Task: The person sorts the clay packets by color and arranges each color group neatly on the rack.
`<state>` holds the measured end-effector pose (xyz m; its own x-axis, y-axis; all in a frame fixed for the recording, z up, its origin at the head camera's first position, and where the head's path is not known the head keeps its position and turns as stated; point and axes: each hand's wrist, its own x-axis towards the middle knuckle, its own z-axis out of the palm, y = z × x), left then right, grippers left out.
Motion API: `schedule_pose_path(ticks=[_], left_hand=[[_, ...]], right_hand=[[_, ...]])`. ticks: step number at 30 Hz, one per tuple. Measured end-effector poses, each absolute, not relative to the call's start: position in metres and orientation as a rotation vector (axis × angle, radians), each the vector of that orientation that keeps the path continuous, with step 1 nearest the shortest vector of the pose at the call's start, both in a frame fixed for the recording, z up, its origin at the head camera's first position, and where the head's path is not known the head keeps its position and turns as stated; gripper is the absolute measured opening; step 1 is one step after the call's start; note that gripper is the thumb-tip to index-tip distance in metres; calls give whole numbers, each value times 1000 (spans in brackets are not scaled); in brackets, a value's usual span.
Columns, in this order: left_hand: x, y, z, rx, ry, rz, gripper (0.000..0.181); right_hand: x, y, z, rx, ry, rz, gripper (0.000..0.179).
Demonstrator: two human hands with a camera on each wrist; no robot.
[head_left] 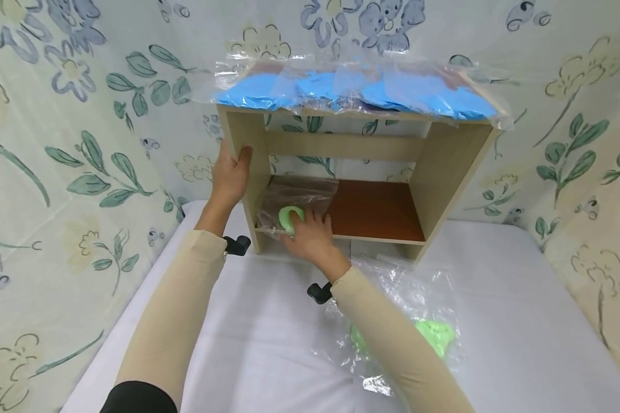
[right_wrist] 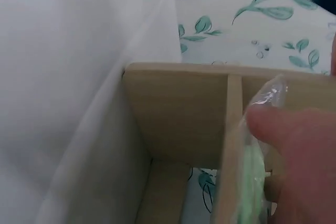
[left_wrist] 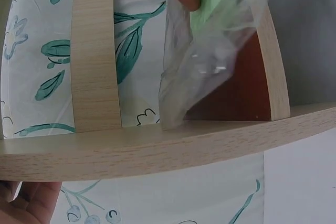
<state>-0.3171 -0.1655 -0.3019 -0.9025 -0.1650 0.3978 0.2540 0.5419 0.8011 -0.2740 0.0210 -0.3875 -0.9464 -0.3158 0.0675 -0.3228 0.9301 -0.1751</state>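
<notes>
From my station I see left fingers (head_left: 244, 159) grasping the left panel (head_left: 256, 143) of the shelf unit (head_left: 444, 172), probably bracing it, while right fingers (head_left: 317, 221) pinch 1 clear green-filled bag (head_left: 294, 198) at the unit's lower-left corner, presumably so it can't slip off.

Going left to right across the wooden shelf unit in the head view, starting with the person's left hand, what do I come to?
left hand → green lump → right hand → bare stretch of the brown lower board → right side panel
</notes>
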Motion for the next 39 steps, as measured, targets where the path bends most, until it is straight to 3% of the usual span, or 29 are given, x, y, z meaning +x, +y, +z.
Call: schedule_pose_path(ticks=[5, 9, 12, 19, 23, 28, 32, 39], left_hand=[[-317, -167, -304, -75, -2357, -1331, 56], [-319, -166, -304, -76, -2357, -1329, 55], [-318, -165, -303, -81, -2368, -1338, 56], [-316, -168, -302, -71, -2353, -1320, 54], [-317, -168, -303, -76, -2349, -1333, 55], [-317, -166, -304, -85, -2335, -1357, 54], [-318, -165, -305, -85, -2338, -1342, 53], [-319, -165, -305, -52, -2328, -1321, 53]], right_hand=[[-283, 12, -400, 608, -2936, 88, 80], [-283, 5, -406, 616, -2797, 139, 50], [-284, 5, -407, 480, -2692, 407, 31], [-287, -5, -409, 199, -2272, 1319, 40], [-288, -18, -413, 182, -2126, 1510, 36], [-298, -26, -417, 490, -2409, 979, 31], [-304, -22, -417, 721, -2601, 432, 40], [-296, -18, -405, 691, -2789, 165, 59]])
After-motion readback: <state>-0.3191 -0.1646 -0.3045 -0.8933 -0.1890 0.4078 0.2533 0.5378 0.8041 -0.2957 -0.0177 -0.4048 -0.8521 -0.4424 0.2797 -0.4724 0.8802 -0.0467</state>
